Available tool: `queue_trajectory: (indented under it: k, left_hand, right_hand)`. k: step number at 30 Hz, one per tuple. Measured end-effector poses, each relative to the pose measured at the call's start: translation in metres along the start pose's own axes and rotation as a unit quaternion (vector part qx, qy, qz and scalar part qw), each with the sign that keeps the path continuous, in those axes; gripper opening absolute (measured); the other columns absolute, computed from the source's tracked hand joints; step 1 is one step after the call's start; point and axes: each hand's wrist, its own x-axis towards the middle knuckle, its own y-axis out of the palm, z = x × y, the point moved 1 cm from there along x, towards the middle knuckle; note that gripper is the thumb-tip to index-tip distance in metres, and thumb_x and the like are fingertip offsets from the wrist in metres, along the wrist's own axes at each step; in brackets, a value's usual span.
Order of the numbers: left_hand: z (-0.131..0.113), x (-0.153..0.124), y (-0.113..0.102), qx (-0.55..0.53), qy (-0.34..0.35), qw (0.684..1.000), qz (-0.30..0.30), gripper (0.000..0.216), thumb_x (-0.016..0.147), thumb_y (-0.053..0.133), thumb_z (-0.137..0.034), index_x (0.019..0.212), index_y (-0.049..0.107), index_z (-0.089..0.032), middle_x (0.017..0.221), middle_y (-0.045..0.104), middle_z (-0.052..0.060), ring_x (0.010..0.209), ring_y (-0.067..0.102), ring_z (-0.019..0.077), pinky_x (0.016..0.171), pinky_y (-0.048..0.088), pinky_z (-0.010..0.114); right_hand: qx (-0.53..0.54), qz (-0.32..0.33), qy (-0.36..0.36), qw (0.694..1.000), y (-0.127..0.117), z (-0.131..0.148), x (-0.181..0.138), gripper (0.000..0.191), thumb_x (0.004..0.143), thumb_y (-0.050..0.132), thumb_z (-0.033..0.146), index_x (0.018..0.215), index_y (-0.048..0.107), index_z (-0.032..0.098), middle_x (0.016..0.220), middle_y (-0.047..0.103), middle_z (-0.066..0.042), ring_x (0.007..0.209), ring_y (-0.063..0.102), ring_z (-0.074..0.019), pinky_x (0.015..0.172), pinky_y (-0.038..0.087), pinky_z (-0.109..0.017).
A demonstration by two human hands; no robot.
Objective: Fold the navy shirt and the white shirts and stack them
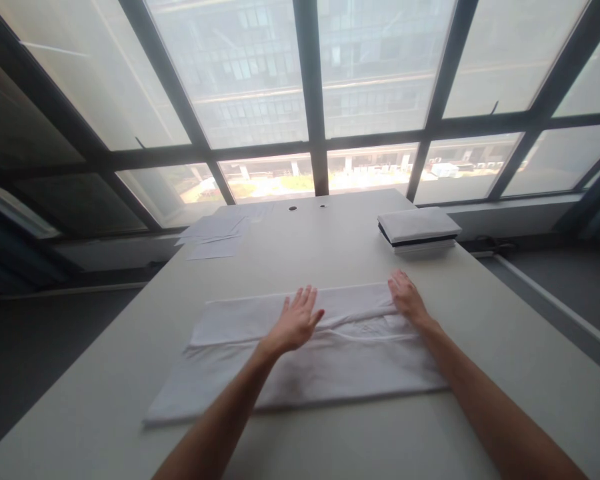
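Observation:
A white cloth [230, 373] lies spread flat on the white table [330, 247], its far edge folded over toward me into a long band. My left hand [296, 322] rests palm down on that folded band near the middle, fingers stretched out. My right hand [407, 298] lies flat on the band's right end, fingers also extended. Neither hand grips anything.
A stack of folded white and dark cloths [418, 229] sits at the table's far right. Loose white sheets [215, 235] lie at the far left. Two small holes [293, 208] mark the tabletop near the large windows [310, 87]. Dark floor borders both sides.

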Motion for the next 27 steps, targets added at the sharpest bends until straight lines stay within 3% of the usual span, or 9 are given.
queue_trajectory:
  k: [4, 6, 8, 12, 18, 24, 27]
  left_hand:
    - [-0.058, 0.003, 0.032, -0.013, 0.108, 0.994, -0.017, 0.063, 0.105, 0.024, -0.048, 0.158, 0.024, -0.014, 0.164, 0.020, 0.010, 0.152, 0.012, 0.0263, 0.122, 0.013, 0.053]
    - [-0.068, 0.001, 0.048, 0.000, 0.124, 0.992, -0.036, 0.061, 0.104, 0.030, -0.045, 0.156, 0.029, -0.014, 0.163, 0.024, 0.011, 0.152, 0.015, 0.0274, 0.122, 0.015, 0.054]
    - [-0.069, 0.001, 0.059, 0.013, 0.131, 0.990, -0.059, 0.059, 0.103, 0.035, -0.043, 0.155, 0.032, -0.014, 0.162, 0.026, 0.011, 0.151, 0.018, 0.0288, 0.122, 0.016, 0.055]
    - [-0.065, 0.004, 0.068, 0.013, 0.135, 0.986, -0.093, 0.057, 0.102, 0.039, -0.041, 0.153, 0.036, -0.016, 0.161, 0.030, 0.011, 0.150, 0.022, 0.0297, 0.121, 0.017, 0.055]
    - [-0.066, 0.004, 0.067, 0.007, 0.140, 0.984, -0.113, 0.055, 0.101, 0.041, -0.041, 0.152, 0.040, -0.017, 0.159, 0.034, 0.010, 0.149, 0.026, 0.0292, 0.121, 0.018, 0.053]
    - [-0.066, 0.004, 0.067, 0.011, 0.136, 0.984, -0.118, 0.056, 0.102, 0.040, -0.041, 0.152, 0.040, -0.017, 0.159, 0.035, 0.009, 0.149, 0.026, 0.0289, 0.121, 0.017, 0.052]
    - [-0.065, 0.004, 0.069, 0.008, 0.137, 0.983, -0.123, 0.056, 0.102, 0.039, -0.042, 0.152, 0.039, -0.017, 0.159, 0.035, 0.009, 0.149, 0.027, 0.0285, 0.122, 0.017, 0.052]
  right_hand:
    - [0.057, -0.013, 0.067, 0.996, -0.034, -0.006, -0.008, 0.052, 0.090, 0.043, 0.033, 0.131, 0.062, 0.007, 0.135, 0.062, -0.018, 0.127, 0.056, -0.0283, 0.107, 0.043, -0.041]
    - [0.072, 0.006, 0.102, 0.992, -0.054, -0.009, -0.020, 0.045, 0.088, 0.047, 0.033, 0.119, 0.068, 0.009, 0.119, 0.071, -0.017, 0.108, 0.068, -0.0286, 0.090, 0.055, -0.041]
    - [0.107, 0.071, 0.149, 0.981, -0.071, -0.009, -0.035, 0.035, 0.087, 0.053, 0.036, 0.103, 0.072, 0.011, 0.106, 0.074, -0.016, 0.091, 0.072, -0.0262, 0.075, 0.059, -0.036]
    - [0.203, 0.210, 0.227, 0.929, -0.096, -0.002, -0.061, 0.029, 0.086, 0.063, 0.042, 0.090, 0.070, 0.014, 0.108, 0.072, -0.016, 0.087, 0.070, -0.0214, 0.071, 0.057, -0.031]
    - [0.280, 0.211, 0.280, 0.893, -0.105, -0.012, -0.061, 0.026, 0.084, 0.069, 0.037, 0.096, 0.066, 0.014, 0.100, 0.071, -0.013, 0.081, 0.069, -0.0191, 0.074, 0.055, -0.030]
    - [0.248, 0.301, 0.200, 0.899, -0.094, -0.018, -0.056, 0.030, 0.080, 0.072, 0.042, 0.088, 0.067, 0.014, 0.072, 0.061, 0.000, 0.059, 0.052, -0.0087, 0.053, 0.040, -0.019]
    - [0.248, 0.326, 0.154, 0.899, -0.091, -0.014, -0.059, 0.039, 0.076, 0.075, 0.044, 0.102, 0.067, 0.016, 0.067, 0.053, 0.005, 0.055, 0.041, -0.0070, 0.049, 0.032, -0.018]
